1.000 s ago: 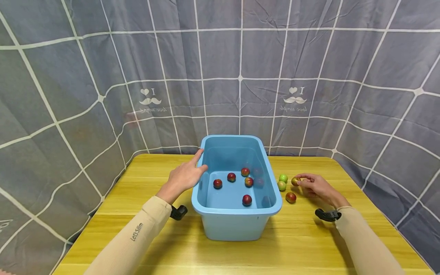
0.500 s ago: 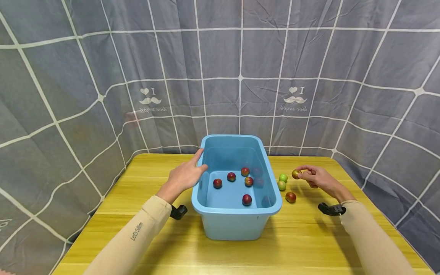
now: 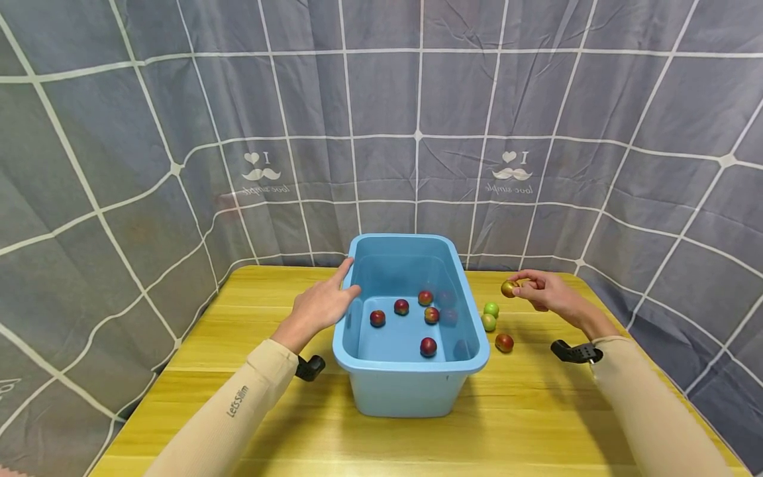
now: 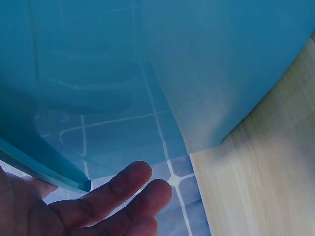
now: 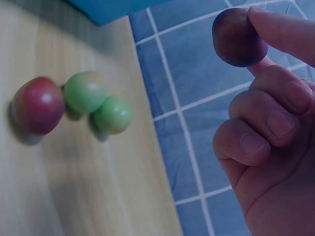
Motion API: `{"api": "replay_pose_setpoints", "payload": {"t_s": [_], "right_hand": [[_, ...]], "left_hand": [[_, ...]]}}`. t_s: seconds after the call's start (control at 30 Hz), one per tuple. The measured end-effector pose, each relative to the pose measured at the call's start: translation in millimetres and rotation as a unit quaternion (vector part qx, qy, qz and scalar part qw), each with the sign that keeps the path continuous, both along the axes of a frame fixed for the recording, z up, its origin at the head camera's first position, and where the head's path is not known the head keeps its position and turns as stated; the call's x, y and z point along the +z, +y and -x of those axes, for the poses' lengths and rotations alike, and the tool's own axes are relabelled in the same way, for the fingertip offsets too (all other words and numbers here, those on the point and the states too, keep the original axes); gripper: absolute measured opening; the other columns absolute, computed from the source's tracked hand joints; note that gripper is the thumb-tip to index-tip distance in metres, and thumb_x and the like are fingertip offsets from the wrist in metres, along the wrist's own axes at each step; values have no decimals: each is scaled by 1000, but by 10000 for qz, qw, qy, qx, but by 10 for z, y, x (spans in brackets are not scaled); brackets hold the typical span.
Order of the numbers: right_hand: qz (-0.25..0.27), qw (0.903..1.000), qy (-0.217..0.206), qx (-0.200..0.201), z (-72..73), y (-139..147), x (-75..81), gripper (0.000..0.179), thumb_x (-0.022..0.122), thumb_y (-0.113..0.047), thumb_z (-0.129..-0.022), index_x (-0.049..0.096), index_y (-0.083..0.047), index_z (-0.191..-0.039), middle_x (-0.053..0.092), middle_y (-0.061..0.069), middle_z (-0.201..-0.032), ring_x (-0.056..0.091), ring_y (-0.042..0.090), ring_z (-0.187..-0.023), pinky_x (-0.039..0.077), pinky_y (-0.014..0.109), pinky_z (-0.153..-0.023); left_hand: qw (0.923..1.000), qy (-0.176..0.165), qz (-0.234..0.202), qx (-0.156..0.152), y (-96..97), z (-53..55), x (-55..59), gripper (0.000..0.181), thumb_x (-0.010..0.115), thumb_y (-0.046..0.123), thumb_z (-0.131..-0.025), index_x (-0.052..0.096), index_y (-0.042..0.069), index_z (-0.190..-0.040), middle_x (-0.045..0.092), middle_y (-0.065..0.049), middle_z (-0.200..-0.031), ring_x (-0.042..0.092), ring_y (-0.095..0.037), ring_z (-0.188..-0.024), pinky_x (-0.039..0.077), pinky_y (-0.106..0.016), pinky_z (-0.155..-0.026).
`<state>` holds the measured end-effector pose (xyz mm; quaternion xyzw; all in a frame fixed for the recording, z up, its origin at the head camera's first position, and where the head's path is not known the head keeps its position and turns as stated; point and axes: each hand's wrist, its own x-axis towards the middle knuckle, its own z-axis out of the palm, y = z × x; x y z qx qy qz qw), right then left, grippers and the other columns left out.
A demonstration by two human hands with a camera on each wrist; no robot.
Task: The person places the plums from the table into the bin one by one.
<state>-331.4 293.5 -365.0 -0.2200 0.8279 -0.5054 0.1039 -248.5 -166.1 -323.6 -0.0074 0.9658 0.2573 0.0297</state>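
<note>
A light blue plastic tub (image 3: 411,391) stands mid-table, with several dark red plums (image 3: 428,346) on its floor. My left hand (image 3: 322,305) holds the tub's left rim, thumb over the edge; in the left wrist view, other fingers (image 4: 147,196) extend below the rim outside the wall. Right of the tub, my right hand (image 3: 551,293) pinches a brownish-green plum (image 3: 509,288) between thumb and index finger, raised off the table. It looks dark in the right wrist view, where the remaining fingers (image 5: 266,113) are curled. Below it lie two green plums (image 3: 490,316) and a red plum (image 3: 504,342).
The yellow wood-grain table (image 3: 274,397) carries everything. A grey curtain with white grid lines (image 3: 381,165) hangs around its back and sides. The tub's tall walls rise between my two hands.
My right hand has lifted the brownish-green plum off the table, raising it up and slightly left. The left hand and the tub have stayed in place.
</note>
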Motion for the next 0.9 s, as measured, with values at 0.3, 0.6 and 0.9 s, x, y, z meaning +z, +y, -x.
{"api": "replay_pose_setpoints", "payload": {"t_s": [0.3,0.6,0.9], "right_hand": [[-74,9989,396,238,5,-126,273,32,61,-17,-101,58,4,-125,41,-4,-64,32,12,-50,31,30,-44],[-561,9963,590,287,1,-241,515,34,64,-22,-99,60,1,-124,39,-4,-66,31,8,-51,31,28,-46],[-1106,9881,978,425,-6,-409,790,28,67,-21,-97,64,-4,-119,40,-2,-65,34,10,-53,35,28,-50]], "left_hand": [[10000,12,36,12,-3,0,7,72,38,51,-97,9,41,-162,55,-8,-70,50,-24,-57,37,-35,-51],[10000,8,72,5,-8,-2,-10,71,38,51,-97,9,41,-162,54,-8,-69,50,-24,-58,37,-35,-51],[10000,22,-8,-7,-17,9,-5,72,38,51,-97,9,40,-162,54,-8,-68,49,-24,-56,36,-35,-50]]}}
